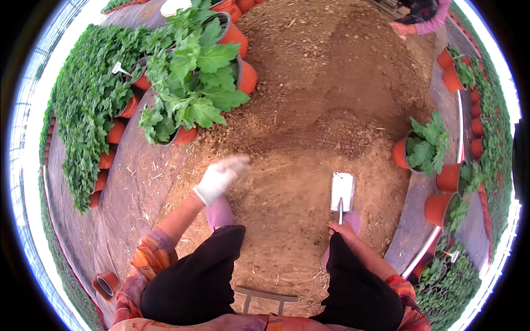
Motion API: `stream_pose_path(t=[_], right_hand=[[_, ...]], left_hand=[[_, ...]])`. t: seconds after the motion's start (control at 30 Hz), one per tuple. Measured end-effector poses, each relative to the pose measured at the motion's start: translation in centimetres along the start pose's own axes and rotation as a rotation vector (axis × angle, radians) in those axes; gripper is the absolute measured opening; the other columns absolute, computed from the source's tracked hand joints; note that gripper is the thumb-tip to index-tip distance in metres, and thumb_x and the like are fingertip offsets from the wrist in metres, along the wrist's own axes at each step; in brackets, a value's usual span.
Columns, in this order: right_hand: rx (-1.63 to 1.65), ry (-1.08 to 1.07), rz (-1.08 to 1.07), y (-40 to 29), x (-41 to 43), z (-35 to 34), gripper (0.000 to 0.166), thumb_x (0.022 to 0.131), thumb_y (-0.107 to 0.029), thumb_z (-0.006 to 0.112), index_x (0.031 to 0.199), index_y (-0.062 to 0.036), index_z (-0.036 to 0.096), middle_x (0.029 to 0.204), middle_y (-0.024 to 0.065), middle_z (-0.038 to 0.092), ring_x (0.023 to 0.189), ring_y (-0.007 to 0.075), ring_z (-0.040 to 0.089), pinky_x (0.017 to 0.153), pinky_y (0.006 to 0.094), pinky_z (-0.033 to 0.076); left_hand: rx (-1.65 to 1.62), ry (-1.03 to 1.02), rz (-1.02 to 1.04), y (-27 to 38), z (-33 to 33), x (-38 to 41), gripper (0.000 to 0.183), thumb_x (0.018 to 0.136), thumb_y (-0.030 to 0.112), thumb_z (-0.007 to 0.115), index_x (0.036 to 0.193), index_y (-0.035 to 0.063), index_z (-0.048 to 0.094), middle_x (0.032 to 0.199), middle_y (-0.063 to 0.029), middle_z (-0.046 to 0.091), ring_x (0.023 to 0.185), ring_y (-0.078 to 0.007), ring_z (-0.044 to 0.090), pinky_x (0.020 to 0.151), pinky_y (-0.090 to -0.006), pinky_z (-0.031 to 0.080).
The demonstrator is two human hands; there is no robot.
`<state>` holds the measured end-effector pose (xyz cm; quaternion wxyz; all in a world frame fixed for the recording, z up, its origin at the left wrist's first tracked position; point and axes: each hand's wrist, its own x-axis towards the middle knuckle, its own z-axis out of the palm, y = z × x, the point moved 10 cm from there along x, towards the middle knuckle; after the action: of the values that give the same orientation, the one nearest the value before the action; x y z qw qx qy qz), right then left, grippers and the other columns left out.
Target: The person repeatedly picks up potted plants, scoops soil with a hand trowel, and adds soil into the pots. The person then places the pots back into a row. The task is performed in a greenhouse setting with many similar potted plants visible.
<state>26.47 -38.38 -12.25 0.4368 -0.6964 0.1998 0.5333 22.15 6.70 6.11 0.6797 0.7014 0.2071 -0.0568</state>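
Note:
My left hand [221,178], in a white glove, is blurred and held over the soil left of centre; I see nothing in it, and its fingers look close together. Bare, my right hand [343,231] grips the handle of a small metal trowel [342,186] beside my right knee, its flat blade pointing away from me. Beyond the gloved hand, large leafy green plants [207,87] stand in orange-red plastic pots [247,76]. To the right of the soil, a single leafy plant [426,145] leans in its pot [400,154].
Loose brown soil [331,95] forms a mound ahead. Rows of potted plants [91,99] line the left ground cloth [128,165], and more pots [441,207] stand at right. One pot [106,285] lies at lower left. Another person's hand [402,29] shows at top right.

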Motion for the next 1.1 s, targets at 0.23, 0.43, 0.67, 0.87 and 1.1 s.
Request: stream_pose_path(t=[0.23,0.43,0.67,0.87,1.1], right_hand=[[0.039,-0.010,-0.019,0.8,0.7,-0.5,0.028,0.078,-0.027,0.076,0.081,-0.0023,0.064,0.067,0.0062,0.064,0.053,0.0153,0.058,0.050,0.0289,0.045],[0.108,-0.081,0.017,0.9,0.8,0.3,0.030,0.077,-0.028,0.077,0.083,-0.0015,0.066,0.068,0.0070,0.065,0.055,0.0155,0.059,0.052,0.0289,0.047],[0.045,-0.102,0.039,0.1,-0.3,-0.4,0.029,0.077,-0.031,0.076,0.081,-0.0040,0.067,0.070,0.0052,0.065,0.058,0.0147,0.060,0.055,0.0288,0.047],[0.073,-0.125,0.062,-0.5,-1.0,0.5,0.027,0.078,-0.031,0.075,0.080,-0.0053,0.068,0.069,0.0045,0.064,0.056,0.0135,0.059,0.052,0.0267,0.045],[0.053,-0.138,0.039,-0.9,-1.0,0.6,0.028,0.081,-0.033,0.074,0.079,-0.0061,0.066,0.066,0.0030,0.062,0.055,0.0126,0.057,0.050,0.0265,0.045]], left_hand=[[-0.770,0.004,-0.003,3.2,-4.7,8.0,0.059,0.102,0.041,0.040,0.144,0.0007,0.029,0.140,-0.0243,0.044,0.124,-0.0346,0.051,0.101,-0.0441,0.047],[-1.024,0.172,-0.051,3.5,-5.9,10.6,0.051,0.103,0.038,0.035,0.143,0.0046,0.030,0.145,-0.0237,0.039,0.131,-0.0371,0.044,0.107,-0.0479,0.043],[-1.120,0.293,0.004,2.0,-7.1,11.9,0.048,0.101,0.036,0.043,0.140,0.0083,0.038,0.142,-0.0206,0.043,0.127,-0.0354,0.048,0.098,-0.0433,0.052],[-1.586,0.089,-0.126,-0.9,-5.1,8.5,0.051,0.097,0.043,0.048,0.138,0.0136,0.043,0.137,-0.0137,0.048,0.113,-0.0298,0.056,0.083,-0.0373,0.057],[-0.046,-0.001,0.379,6.4,0.9,-0.6,0.044,0.100,0.030,0.048,0.139,0.0110,0.042,0.137,-0.0089,0.051,0.127,-0.0278,0.049,0.107,-0.0454,0.042]])
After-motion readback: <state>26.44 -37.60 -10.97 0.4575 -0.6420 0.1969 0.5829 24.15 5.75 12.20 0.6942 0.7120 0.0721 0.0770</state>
